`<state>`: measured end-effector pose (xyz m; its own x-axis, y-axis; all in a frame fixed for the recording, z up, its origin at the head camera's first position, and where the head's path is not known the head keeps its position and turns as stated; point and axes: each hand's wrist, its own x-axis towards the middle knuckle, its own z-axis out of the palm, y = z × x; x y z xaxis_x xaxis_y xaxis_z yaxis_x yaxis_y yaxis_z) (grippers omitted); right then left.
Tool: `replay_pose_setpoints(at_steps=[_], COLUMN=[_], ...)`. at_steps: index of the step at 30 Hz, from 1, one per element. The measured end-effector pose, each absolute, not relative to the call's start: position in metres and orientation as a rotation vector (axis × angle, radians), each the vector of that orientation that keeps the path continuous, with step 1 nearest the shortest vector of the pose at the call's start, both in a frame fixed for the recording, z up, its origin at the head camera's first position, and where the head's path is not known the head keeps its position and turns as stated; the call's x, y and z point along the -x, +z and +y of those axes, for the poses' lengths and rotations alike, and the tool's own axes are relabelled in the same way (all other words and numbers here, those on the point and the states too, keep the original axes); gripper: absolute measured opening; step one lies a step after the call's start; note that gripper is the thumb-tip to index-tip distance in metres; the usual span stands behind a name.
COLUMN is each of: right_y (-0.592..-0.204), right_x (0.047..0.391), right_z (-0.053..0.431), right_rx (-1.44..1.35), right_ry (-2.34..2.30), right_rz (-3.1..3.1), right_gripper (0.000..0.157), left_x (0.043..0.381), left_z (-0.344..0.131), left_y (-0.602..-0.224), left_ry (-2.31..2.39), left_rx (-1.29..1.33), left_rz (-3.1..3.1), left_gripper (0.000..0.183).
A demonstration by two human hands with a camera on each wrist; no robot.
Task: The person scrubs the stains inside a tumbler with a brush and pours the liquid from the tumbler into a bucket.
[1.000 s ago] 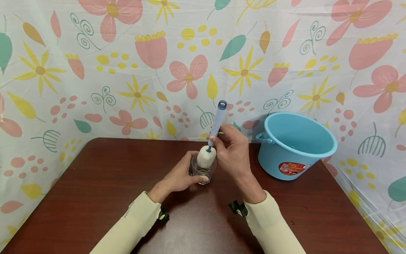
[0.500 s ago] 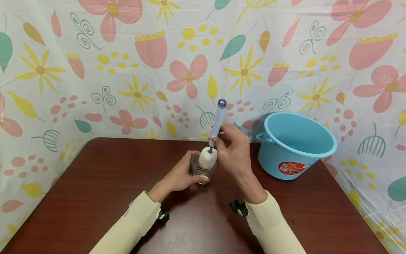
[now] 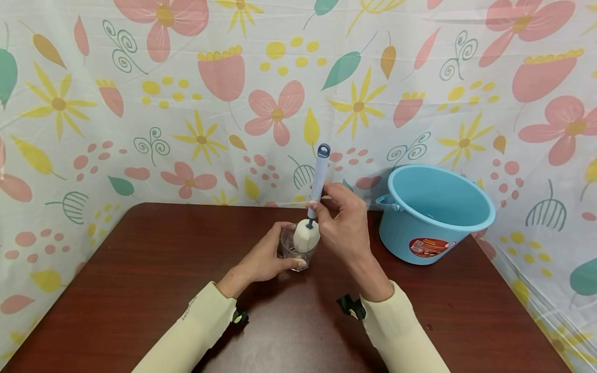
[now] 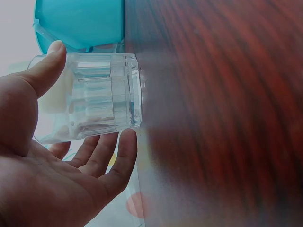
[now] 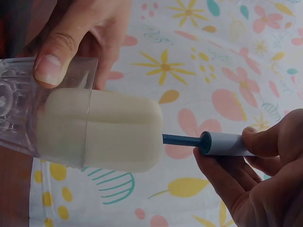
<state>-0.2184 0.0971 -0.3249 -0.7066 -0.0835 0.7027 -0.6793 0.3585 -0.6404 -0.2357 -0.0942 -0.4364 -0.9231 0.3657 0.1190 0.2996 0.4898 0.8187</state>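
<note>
A clear drinking glass [image 4: 97,99] stands on the table in the head view, gripped by my left hand [image 3: 266,256]. In the left wrist view, the thumb lies on one side of it and the fingers on the other. My right hand [image 3: 345,223] pinches the pale blue handle of a cup brush [image 3: 318,178] between thumb and fingers. The brush's white sponge head [image 5: 123,130] is partly inside the glass, its upper part sticking out past the rim. A dark blue stem joins sponge and handle. The handle points up, tilted slightly to the right.
A light blue bucket [image 3: 396,235] with a red label stands at the back right of the dark brown wooden table [image 3: 186,238]. Behind the table hangs a flower-patterned cloth [image 3: 275,62].
The sponge head has shifted slightly to the right and down against the glass's right side. The handle's top has moved a little left. My left hand and the glass have stayed put.
</note>
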Motion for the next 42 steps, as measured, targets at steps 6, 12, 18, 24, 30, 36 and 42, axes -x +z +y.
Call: replay_pose_setpoints(at_steps=[6,12,18,24,30,36,42], right_y=[-0.3255,-0.3249,-0.3247,-0.3246,-0.3245,-0.3237,-0.3232], right_x=[0.2178,0.2164,0.2153,0.2139,0.2135,0.2123,0.2124], right_z=[0.0968,0.0974,0.0975,0.0966,0.0965,0.0963,0.0960], right_rx=[-0.646,-0.643,-0.643,-0.640,-0.619,-0.613,-0.608], right_ry=[1.375,1.402,1.419,1.434,1.444,1.460,1.514], right_rz=[-2.061,-2.056,-2.059,-2.073,-2.098,-2.108,-2.104], right_gripper=[0.039,0.037,0.036,0.036,0.035,0.034,0.031], left_x=[0.2348,0.2352,0.2359,0.2359,0.2363,0.2367,0.2371], left_z=[-0.0944,-0.0933,-0.0931,-0.0934,-0.0932,-0.0934,-0.0938], left_y=[-0.4362,-0.4361,-0.4360,-0.4358,-0.4366,-0.4372,-0.4364], left_ry=[1.425,1.422,1.419,1.433,1.441,1.433,1.451], left_rx=[-0.586,-0.590,-0.598,-0.600,-0.603,-0.598,-0.609], left_rz=[2.640,2.637,2.642,2.632,2.631,2.638,2.628], left_gripper=[0.087,0.088,0.088,0.088,0.088,0.088,0.087])
